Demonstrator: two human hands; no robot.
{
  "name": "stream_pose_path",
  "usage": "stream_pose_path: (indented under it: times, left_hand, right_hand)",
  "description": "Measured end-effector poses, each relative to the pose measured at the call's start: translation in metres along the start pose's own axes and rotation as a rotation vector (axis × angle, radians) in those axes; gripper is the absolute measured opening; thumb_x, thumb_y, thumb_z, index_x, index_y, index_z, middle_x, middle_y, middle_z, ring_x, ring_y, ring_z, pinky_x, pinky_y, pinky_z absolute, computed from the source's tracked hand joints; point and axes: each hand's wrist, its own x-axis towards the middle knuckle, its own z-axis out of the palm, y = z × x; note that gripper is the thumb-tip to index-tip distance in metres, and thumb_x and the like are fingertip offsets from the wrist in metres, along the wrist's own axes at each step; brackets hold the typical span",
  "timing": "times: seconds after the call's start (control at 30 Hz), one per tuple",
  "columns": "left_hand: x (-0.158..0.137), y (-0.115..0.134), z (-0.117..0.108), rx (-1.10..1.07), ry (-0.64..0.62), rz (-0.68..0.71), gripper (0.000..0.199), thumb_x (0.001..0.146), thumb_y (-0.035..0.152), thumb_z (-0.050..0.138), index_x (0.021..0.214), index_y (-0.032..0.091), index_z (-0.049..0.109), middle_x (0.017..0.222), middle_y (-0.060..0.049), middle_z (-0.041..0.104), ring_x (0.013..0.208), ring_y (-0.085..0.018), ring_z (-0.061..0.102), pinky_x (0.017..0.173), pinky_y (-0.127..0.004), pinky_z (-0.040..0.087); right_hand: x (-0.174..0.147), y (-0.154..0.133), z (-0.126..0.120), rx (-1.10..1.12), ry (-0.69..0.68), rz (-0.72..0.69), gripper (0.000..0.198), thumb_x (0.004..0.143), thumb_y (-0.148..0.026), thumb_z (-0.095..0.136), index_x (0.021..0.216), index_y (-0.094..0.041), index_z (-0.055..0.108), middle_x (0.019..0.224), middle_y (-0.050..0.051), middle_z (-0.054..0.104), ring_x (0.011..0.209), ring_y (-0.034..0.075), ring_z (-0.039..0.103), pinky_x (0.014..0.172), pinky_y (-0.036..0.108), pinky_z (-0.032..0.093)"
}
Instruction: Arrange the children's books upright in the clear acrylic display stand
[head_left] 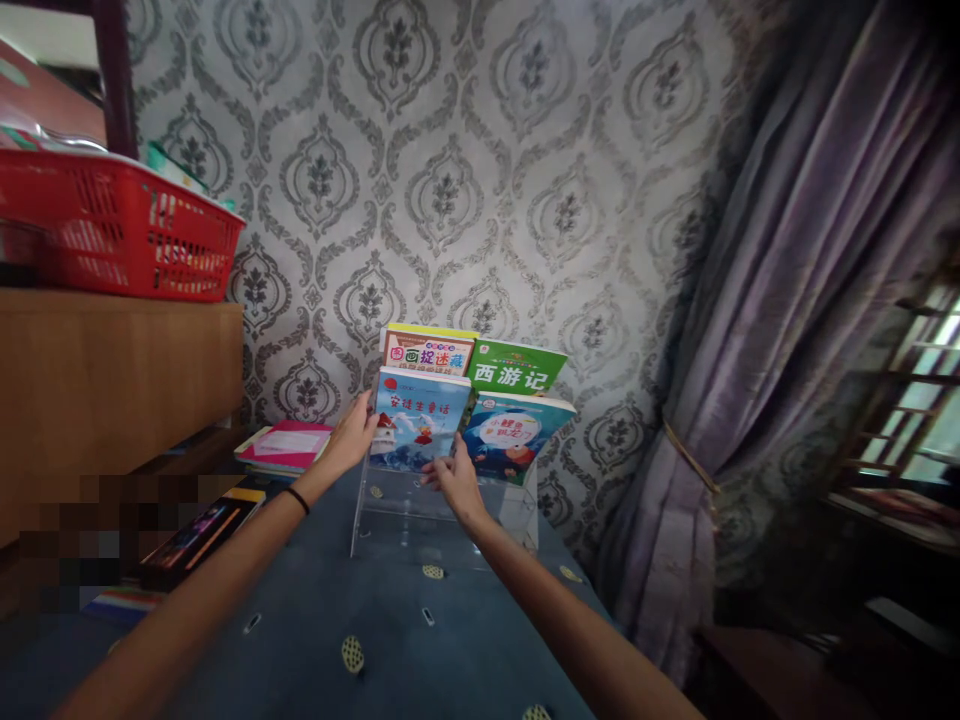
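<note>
A clear acrylic book stand [420, 528] rests on the blue tablecloth and bears several children's books. In its front left place is a blue book [420, 415] with red Chinese lettering, and both my hands are on it. My left hand [358, 432] holds this book's left edge. At its lower right corner is my right hand [454, 480], thumb along the side edge and fingers at the bottom. Beside it leans a teal book with a fish picture [506, 440]. Behind stand a green book [517, 368] and a white-and-brown book [427, 352] with colourful lettering.
Pink-covered books [285, 445] and a dark box [199, 540] lie at the left of the tablecloth [390, 650]. A red plastic basket [127, 225] sits on a wooden cabinet [120, 380]. Patterned wallpaper is behind, and a purple-grey curtain [735, 380] hangs at right.
</note>
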Motion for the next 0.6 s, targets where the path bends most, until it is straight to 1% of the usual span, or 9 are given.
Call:
stream_pose_path:
  times: [0.1, 0.17, 0.27, 0.33, 0.4, 0.43, 0.5, 0.53, 0.6]
  left_hand:
    - [0.001, -0.004, -0.004, -0.041, -0.041, -0.072, 0.045, 0.091, 0.025, 0.049, 0.134, 0.013, 0.051, 0.123, -0.017, 0.066, 0.112, -0.027, 0.063, 0.101, -0.046, 0.049]
    - [0.004, -0.004, -0.008, -0.083, -0.076, -0.103, 0.04, 0.092, 0.027, 0.049, 0.129, 0.013, 0.055, 0.121, -0.016, 0.067, 0.109, -0.026, 0.064, 0.097, -0.043, 0.051]
    - [0.01, -0.002, -0.014, -0.12, -0.105, -0.078, 0.034, 0.093, 0.031, 0.048, 0.12, 0.014, 0.061, 0.118, -0.013, 0.069, 0.106, -0.024, 0.065, 0.095, -0.039, 0.051]
    - [0.014, 0.001, -0.016, -0.119, -0.096, -0.035, 0.032, 0.094, 0.034, 0.048, 0.115, 0.015, 0.063, 0.115, -0.011, 0.07, 0.105, -0.023, 0.065, 0.096, -0.037, 0.05]
    - [0.017, 0.003, -0.017, -0.107, -0.083, -0.01, 0.032, 0.094, 0.036, 0.049, 0.113, 0.015, 0.064, 0.113, -0.01, 0.071, 0.105, -0.023, 0.064, 0.096, -0.036, 0.049]
    - [0.018, 0.004, -0.017, -0.101, -0.083, -0.007, 0.032, 0.093, 0.036, 0.049, 0.112, 0.015, 0.064, 0.112, -0.01, 0.071, 0.105, -0.023, 0.064, 0.096, -0.036, 0.049]
    - [0.022, 0.006, -0.018, -0.105, -0.098, -0.02, 0.033, 0.093, 0.036, 0.049, 0.112, 0.014, 0.063, 0.109, -0.01, 0.07, 0.103, -0.023, 0.063, 0.094, -0.036, 0.049]
    - [0.024, 0.006, -0.018, -0.114, -0.109, -0.031, 0.033, 0.093, 0.036, 0.049, 0.112, 0.014, 0.063, 0.107, -0.01, 0.07, 0.101, -0.023, 0.063, 0.093, -0.036, 0.049]
    - [0.028, 0.006, -0.017, -0.145, -0.135, -0.055, 0.032, 0.093, 0.037, 0.049, 0.109, 0.014, 0.064, 0.101, -0.009, 0.07, 0.096, -0.023, 0.063, 0.087, -0.035, 0.051]
  right_hand:
    - [-0.002, -0.003, -0.004, -0.064, -0.013, -0.08, 0.08, 0.083, -0.022, 0.046, 0.155, -0.009, 0.013, 0.077, 0.003, 0.071, 0.061, 0.021, 0.07, 0.055, 0.03, 0.055]
    - [-0.001, -0.007, -0.008, -0.129, -0.019, -0.139, 0.077, 0.085, -0.023, 0.045, 0.155, -0.01, 0.015, 0.083, 0.005, 0.072, 0.064, 0.021, 0.071, 0.058, 0.031, 0.056]
    - [0.0, -0.017, -0.016, -0.285, -0.023, -0.236, 0.068, 0.089, -0.024, 0.041, 0.153, -0.01, 0.021, 0.091, 0.009, 0.072, 0.069, 0.022, 0.072, 0.065, 0.035, 0.058]
    - [0.001, -0.031, -0.022, -0.441, -0.001, -0.358, 0.06, 0.091, -0.024, 0.04, 0.149, -0.012, 0.03, 0.099, 0.012, 0.072, 0.078, 0.024, 0.072, 0.073, 0.039, 0.058]
    - [0.003, -0.05, -0.027, -0.636, 0.053, -0.547, 0.052, 0.092, -0.022, 0.04, 0.143, -0.015, 0.041, 0.11, 0.014, 0.07, 0.093, 0.027, 0.07, 0.084, 0.042, 0.055]
    - [0.005, -0.061, -0.029, -0.743, 0.077, -0.654, 0.048, 0.092, -0.021, 0.04, 0.14, -0.016, 0.046, 0.116, 0.016, 0.068, 0.103, 0.028, 0.066, 0.09, 0.044, 0.053]
    - [0.013, -0.084, -0.033, -0.962, 0.083, -0.828, 0.044, 0.093, -0.019, 0.039, 0.135, -0.016, 0.051, 0.122, 0.017, 0.064, 0.115, 0.03, 0.059, 0.098, 0.045, 0.048]
    - [0.019, -0.094, -0.035, -1.063, 0.073, -0.866, 0.044, 0.093, -0.019, 0.041, 0.136, -0.014, 0.051, 0.128, 0.019, 0.062, 0.119, 0.032, 0.056, 0.1, 0.046, 0.046]
    - [0.035, -0.111, -0.041, -1.251, 0.047, -0.846, 0.044, 0.092, -0.022, 0.047, 0.135, -0.012, 0.052, 0.13, 0.021, 0.06, 0.118, 0.036, 0.055, 0.098, 0.05, 0.045]
